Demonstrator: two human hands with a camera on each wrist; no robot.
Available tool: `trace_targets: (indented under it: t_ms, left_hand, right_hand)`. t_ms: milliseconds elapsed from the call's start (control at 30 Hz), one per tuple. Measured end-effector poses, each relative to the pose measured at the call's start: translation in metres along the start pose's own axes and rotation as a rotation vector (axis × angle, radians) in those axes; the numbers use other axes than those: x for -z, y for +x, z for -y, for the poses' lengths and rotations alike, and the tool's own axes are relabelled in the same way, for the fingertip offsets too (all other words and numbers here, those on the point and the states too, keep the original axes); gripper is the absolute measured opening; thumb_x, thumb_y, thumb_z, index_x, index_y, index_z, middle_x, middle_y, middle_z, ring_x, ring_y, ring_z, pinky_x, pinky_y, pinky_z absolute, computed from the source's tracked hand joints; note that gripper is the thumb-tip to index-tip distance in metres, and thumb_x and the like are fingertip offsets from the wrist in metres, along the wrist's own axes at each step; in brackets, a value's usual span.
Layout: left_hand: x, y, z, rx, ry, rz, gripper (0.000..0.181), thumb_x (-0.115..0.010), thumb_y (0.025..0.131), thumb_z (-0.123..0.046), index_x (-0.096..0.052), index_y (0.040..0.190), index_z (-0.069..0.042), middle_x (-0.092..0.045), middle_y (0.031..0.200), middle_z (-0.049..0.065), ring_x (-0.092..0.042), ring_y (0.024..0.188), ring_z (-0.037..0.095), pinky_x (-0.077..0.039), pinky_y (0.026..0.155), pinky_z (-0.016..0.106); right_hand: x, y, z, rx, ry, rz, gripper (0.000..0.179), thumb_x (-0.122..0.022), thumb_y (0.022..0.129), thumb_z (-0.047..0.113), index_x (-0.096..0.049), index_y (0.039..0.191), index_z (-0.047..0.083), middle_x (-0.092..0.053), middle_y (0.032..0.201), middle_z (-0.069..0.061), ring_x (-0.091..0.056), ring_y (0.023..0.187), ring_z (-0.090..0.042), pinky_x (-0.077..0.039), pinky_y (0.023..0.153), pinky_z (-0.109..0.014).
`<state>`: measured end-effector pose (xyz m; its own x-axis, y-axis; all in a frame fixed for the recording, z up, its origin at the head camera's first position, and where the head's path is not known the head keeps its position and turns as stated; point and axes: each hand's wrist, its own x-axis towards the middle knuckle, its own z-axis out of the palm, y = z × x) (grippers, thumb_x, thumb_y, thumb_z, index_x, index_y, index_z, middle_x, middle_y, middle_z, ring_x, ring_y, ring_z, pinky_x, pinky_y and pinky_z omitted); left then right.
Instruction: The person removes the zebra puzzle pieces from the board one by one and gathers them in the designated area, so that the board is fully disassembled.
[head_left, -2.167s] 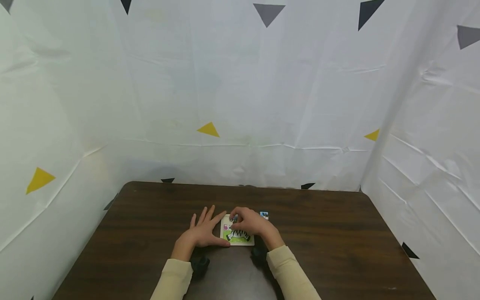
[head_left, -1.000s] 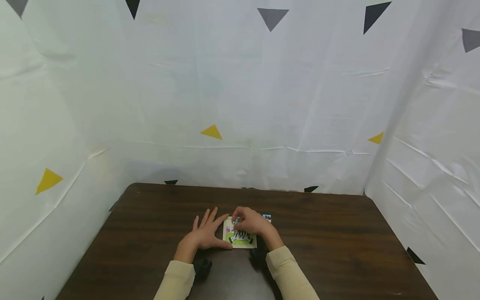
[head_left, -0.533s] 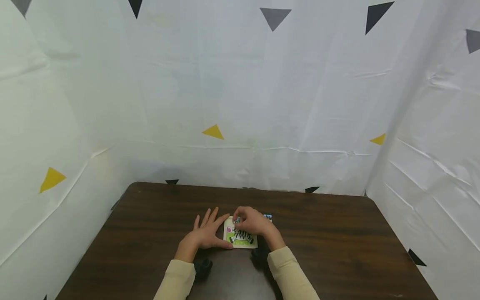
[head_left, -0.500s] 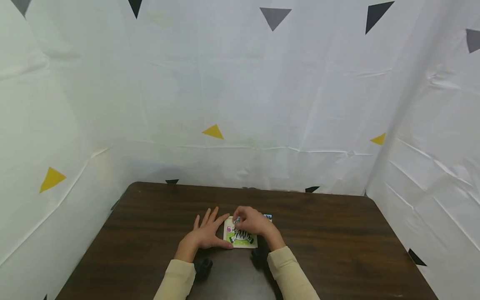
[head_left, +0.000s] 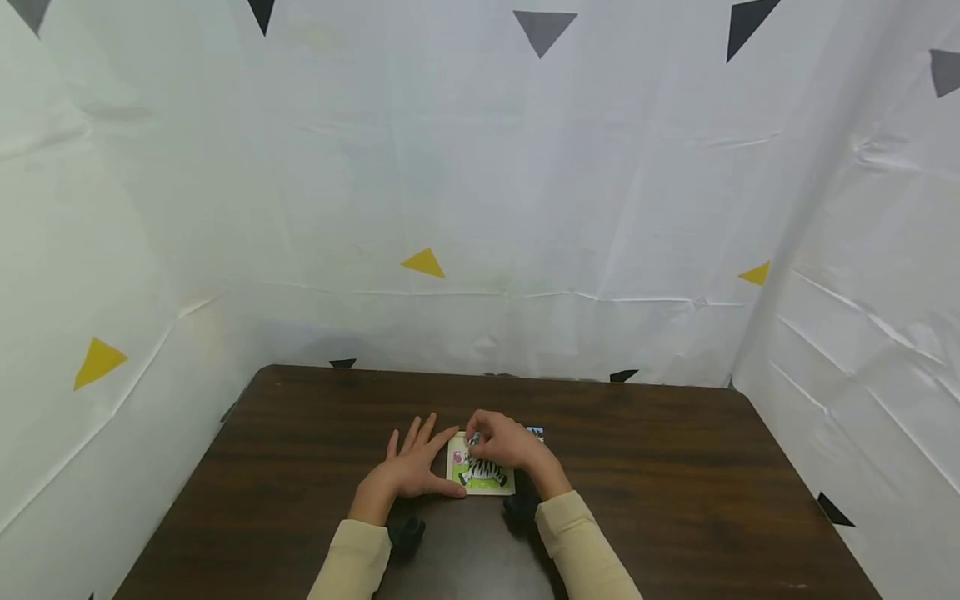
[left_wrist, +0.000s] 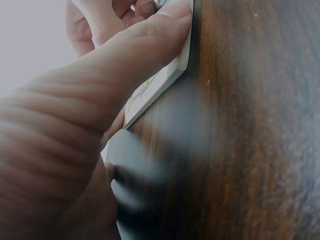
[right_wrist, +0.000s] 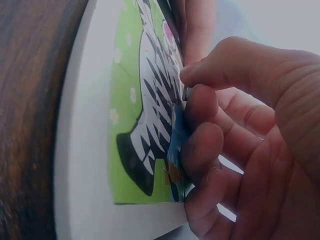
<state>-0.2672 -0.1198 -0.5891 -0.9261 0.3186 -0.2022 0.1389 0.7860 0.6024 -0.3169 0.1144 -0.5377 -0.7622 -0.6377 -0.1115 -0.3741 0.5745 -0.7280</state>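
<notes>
A small zebra puzzle board [head_left: 457, 481] with a pale frame lies on the table. My left hand [head_left: 407, 473] is at its left side with fingers spread. The thumb [left_wrist: 150, 37] rests along the board's near edge and the index fingertip is by the far left corner. Above the puzzle, my right hand [head_left: 506, 442] pinches a small puzzle piece [right_wrist: 188, 94] between thumb and index finger. Only a sliver of it shows. Its other fingers [right_wrist: 202, 150] are bent against the picture. The zebra picture [right_wrist: 155, 85] shows green grass, blue, and seams between pieces.
A loose blue puzzle piece [head_left: 536, 433] lies just beyond the right hand, partly hidden. Dark wrist-worn devices [head_left: 407, 537] sit under both wrists. The brown wooden table [head_left: 675, 483] meets white sheeting [head_left: 480, 167] with printed triangles at the back and sides.
The view shifts slightly. Both hands keep nearly the same place on the puzzle, and the right hand covers more of the loose piece than at first.
</notes>
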Motion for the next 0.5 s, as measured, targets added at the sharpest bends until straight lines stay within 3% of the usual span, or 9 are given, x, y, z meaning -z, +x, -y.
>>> trace_targets:
  t_ms: [267, 500]
  left_hand:
    - [-0.003, 0.0001, 0.0025, -0.002, 0.003, -0.002, 0.122, -0.082, 0.074, -0.082, -0.032, 0.172, -0.03, 0.0, 0.184, 0.009, 0.007, 0.169, 0.04, 0.011, 0.129, 0.072]
    - [0.0025, -0.0007, -0.0006, 0.003, 0.003, 0.015, 0.122, -0.081, 0.076, -0.082, -0.027, 0.173, -0.03, 0.004, 0.184, 0.008, 0.011, 0.169, 0.039, 0.013, 0.129, 0.071]
  right_hand:
    - [-0.0026, 0.0, 0.0011, -0.03, -0.043, -0.017, 0.014, -0.072, 0.1, 0.015, -0.066, 0.112, 0.011, -0.06, 0.074, 0.002, -0.054, 0.06, -0.012, -0.045, 0.057, -0.028]
    - [0.0019, -0.001, 0.0035, -0.026, 0.017, -0.009, 0.021, -0.071, 0.099, 0.012, -0.063, 0.117, 0.007, -0.056, 0.073, 0.001, -0.053, 0.059, -0.014, -0.046, 0.057, -0.029]
